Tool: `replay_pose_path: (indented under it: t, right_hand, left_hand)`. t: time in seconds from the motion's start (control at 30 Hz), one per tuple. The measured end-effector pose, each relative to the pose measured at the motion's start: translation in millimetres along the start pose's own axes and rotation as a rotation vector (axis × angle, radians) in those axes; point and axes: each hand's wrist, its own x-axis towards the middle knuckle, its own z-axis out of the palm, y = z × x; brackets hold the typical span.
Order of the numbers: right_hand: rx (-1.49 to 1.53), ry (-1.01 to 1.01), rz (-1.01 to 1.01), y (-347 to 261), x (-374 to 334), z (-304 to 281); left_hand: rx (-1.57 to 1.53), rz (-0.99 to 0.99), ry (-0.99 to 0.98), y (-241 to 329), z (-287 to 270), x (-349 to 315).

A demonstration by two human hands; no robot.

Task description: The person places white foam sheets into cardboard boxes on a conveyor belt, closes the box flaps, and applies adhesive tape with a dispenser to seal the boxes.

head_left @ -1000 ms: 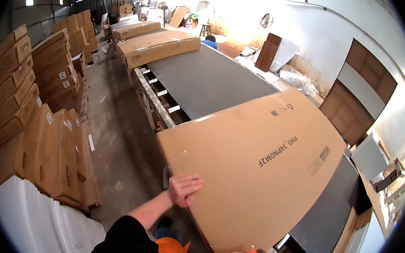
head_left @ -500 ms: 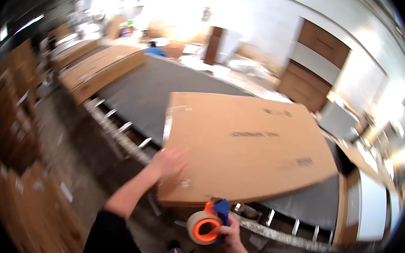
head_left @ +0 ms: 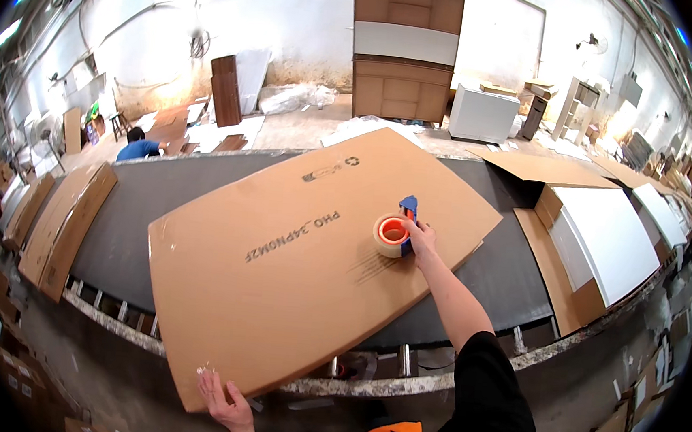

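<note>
A large flat cardboard carton [head_left: 307, 294] lies at a slant across the grey conveyor belt [head_left: 173, 190], its near left corner jutting past the belt's edge. On that corner rests my left hand [head_left: 224, 405], fingers apart, beside a shiny bit of clear tape. My right hand [head_left: 420, 240] is wrapped round a tape dispenser [head_left: 393, 234] with an orange hub, a blue head and a wide roll of tape. It is over the right part of the carton; whether it touches the board I cannot tell.
Closed cartons [head_left: 69, 227] stand farther left on the belt. At the right, an open carton holds a white cabinet [head_left: 604, 236], its flaps spread. A person in blue [head_left: 140, 147] is low behind the belt. A metal rail [head_left: 422, 384] runs along the near side.
The carton has turned on the belt, its near left corner now closer to me. My right hand has carried the tape dispenser from the near edge to over the carton; my left stays at its left end.
</note>
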Motion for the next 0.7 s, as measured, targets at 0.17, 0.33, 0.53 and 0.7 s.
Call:
replay_pose_path:
  t: [0.17, 0.33, 0.53, 0.7]
  right_hand:
    - [-0.724, 0.858, -0.134, 58, 18, -73]
    - [0.558, 0.197, 0.229, 88, 56, -151]
    - [0.555, 0.204, 0.107, 100, 35, -155]
    - [0.368, 0.437, 0.044, 115, -79, -109]
  left_hand:
    - [0.337, 0.146, 0.084, -9, 22, 3]
    - [0.302, 0.201, 0.094, 30, 6, 29]
    - [0.239, 0.245, 0.063, -15, 16, 53]
    - [0.067, 0.336, 0.009, -150, 48, 141]
